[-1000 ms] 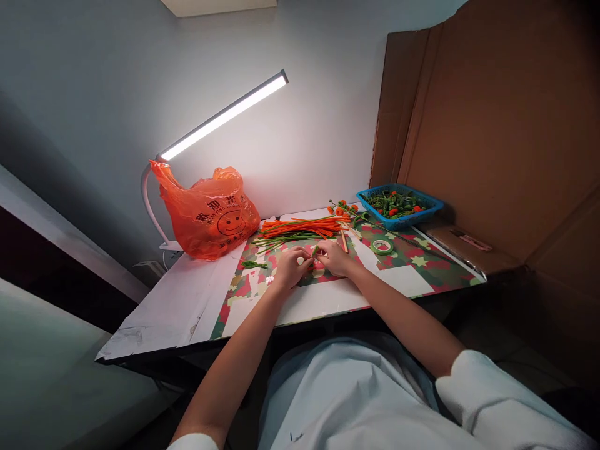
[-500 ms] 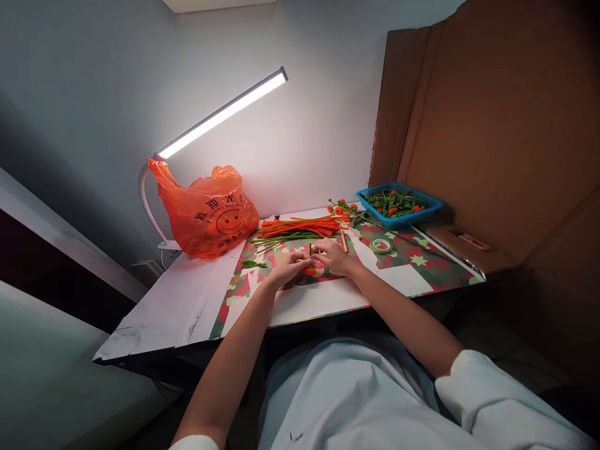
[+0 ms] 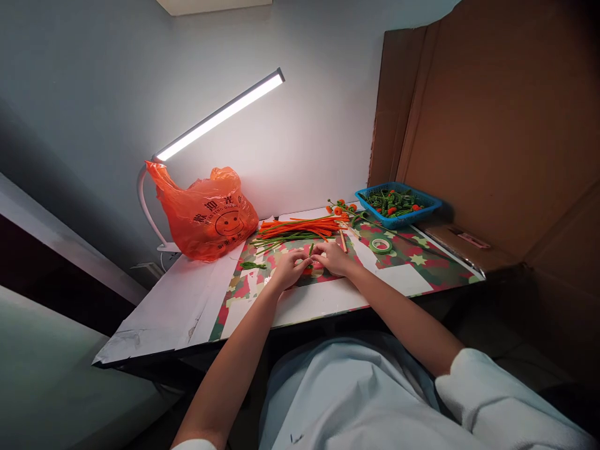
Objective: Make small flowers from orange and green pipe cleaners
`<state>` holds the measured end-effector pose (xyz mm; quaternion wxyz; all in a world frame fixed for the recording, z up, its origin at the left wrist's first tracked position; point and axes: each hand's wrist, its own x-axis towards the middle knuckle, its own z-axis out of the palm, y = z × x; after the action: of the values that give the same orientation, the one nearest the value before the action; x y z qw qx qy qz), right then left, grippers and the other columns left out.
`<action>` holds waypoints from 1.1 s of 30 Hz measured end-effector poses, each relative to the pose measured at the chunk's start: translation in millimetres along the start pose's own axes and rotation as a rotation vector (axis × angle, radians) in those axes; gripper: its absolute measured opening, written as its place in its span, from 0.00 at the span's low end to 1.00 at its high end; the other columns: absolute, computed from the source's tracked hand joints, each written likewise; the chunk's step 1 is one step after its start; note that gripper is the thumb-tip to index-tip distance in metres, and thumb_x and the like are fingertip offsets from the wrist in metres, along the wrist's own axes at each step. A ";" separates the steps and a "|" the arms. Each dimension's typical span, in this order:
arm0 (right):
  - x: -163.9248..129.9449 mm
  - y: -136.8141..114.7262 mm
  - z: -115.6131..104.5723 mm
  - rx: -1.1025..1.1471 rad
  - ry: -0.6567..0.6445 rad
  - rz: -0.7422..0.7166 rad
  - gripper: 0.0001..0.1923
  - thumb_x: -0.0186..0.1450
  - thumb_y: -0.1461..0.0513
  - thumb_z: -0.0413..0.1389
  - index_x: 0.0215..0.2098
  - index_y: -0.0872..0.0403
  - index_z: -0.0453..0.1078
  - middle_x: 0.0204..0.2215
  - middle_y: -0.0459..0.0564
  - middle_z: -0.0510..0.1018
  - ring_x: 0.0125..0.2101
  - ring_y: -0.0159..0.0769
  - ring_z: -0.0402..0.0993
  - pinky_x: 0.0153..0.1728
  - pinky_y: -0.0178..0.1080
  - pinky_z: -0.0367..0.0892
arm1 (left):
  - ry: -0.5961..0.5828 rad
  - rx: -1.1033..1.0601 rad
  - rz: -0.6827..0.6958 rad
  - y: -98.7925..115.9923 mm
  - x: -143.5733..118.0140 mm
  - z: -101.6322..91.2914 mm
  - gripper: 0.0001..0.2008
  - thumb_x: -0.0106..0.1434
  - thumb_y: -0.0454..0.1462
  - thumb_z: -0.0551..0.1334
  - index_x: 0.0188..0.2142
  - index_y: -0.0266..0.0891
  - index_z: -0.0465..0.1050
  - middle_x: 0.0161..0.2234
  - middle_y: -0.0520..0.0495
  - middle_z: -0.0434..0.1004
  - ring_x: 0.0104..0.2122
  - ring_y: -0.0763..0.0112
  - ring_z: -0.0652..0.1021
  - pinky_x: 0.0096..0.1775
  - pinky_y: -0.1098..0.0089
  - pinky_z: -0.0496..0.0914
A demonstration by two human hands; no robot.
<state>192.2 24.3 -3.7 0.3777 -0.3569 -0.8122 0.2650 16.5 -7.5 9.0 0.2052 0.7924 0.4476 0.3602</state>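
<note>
Now both hands are seen close together over the middle of the desk point(image 3: 187, 306), on the camouflage-patterned sheet point(image 3: 412, 265). The left hand point(image 3: 289, 270) and the right hand point(image 3: 332, 257) are brought fingertip to fingertip, and a small green stem point(image 3: 310, 249) is pinched between them. Both hands are closed narrowly round this piece, fingers curled in. The stem's long axis is held roughly upright, tilted slightly, its free tip pointing up and away towards the wall. Something orange is glimpsed just beneath the fingers, but it is too hidden to be made out properly.

Just behind the hands, a bundle of orange and green sticks point(image 3: 300, 229) is laid flat, its long axis running left to right across the desk, well apart from the stem. A roll of green tape point(image 3: 381, 245) is lying flat to the right of the right hand, near but not touching. Farther back on the right, a blue basket point(image 3: 429, 207) is set against the brown cardboard panel point(image 3: 492, 125), filled with small green and red pieces. A sprig with small orange balls point(image 3: 344, 208) is lying between the basket and the bundle.

On the left, an orange plastic bag point(image 3: 209, 212) with a smiley face is slumped at the desk's back edge, and a lit bar lamp point(image 3: 220, 114) is angled above it. A small green scrap point(image 3: 252, 265) is lying alone, just left of the left hand.
</note>
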 end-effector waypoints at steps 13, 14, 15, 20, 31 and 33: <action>2.6 -0.9 0.5 -0.002 0.074 -0.038 0.07 0.59 0.66 0.55 0.27 0.56 0.75 0.25 0.48 0.76 0.28 0.32 0.67 0.31 0.34 0.60 | -0.049 -0.057 -0.119 -0.6 2.5 2.1 0.13 0.59 0.40 0.54 0.23 0.38 0.70 0.22 0.51 0.68 0.28 0.70 0.67 0.32 0.71 0.61; 2.6 -1.5 0.8 0.010 0.074 -0.033 0.07 0.60 0.66 0.55 0.27 0.56 0.75 0.25 0.48 0.76 0.28 0.32 0.67 0.31 0.34 0.60 | -0.048 -0.064 -0.130 -0.9 2.6 2.4 0.12 0.58 0.40 0.53 0.23 0.38 0.70 0.22 0.52 0.68 0.27 0.70 0.67 0.31 0.71 0.60; 2.5 -1.9 1.1 0.029 0.070 -0.021 0.07 0.60 0.65 0.55 0.27 0.56 0.75 0.25 0.48 0.76 0.28 0.33 0.67 0.30 0.34 0.60 | -0.047 -0.072 -0.139 -1.1 2.6 2.8 0.12 0.58 0.40 0.53 0.22 0.38 0.69 0.22 0.52 0.67 0.27 0.70 0.66 0.30 0.71 0.60; 2.8 -2.3 3.1 0.190 -0.001 0.068 0.10 0.59 0.58 0.56 0.28 0.57 0.74 0.24 0.47 0.75 0.28 0.32 0.67 0.31 0.35 0.61 | 0.008 -0.085 -0.123 -1.3 1.4 3.3 0.13 0.58 0.41 0.53 0.20 0.38 0.65 0.21 0.53 0.64 0.26 0.72 0.65 0.31 0.71 0.59; 4.9 -5.8 -3.6 0.316 -0.001 -0.004 0.11 0.58 0.55 0.58 0.28 0.56 0.73 0.28 0.50 0.77 0.32 0.36 0.71 0.34 0.37 0.65 | -0.060 -0.384 -0.226 0.8 1.4 -0.7 0.13 0.56 0.44 0.56 0.23 0.37 0.70 0.26 0.49 0.71 0.29 0.71 0.70 0.32 0.72 0.64; 4.2 -6.7 -3.8 0.334 0.008 -0.009 0.10 0.58 0.56 0.57 0.28 0.56 0.73 0.28 0.49 0.77 0.32 0.35 0.71 0.35 0.37 0.65 | -0.074 -0.448 -0.245 1.5 1.3 -2.0 0.13 0.55 0.44 0.57 0.24 0.36 0.71 0.27 0.47 0.72 0.30 0.70 0.71 0.32 0.72 0.65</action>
<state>190.7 24.1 5.0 0.4360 -0.2866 -0.7570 0.3934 16.3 -7.2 11.8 0.4341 0.6796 0.4414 0.3935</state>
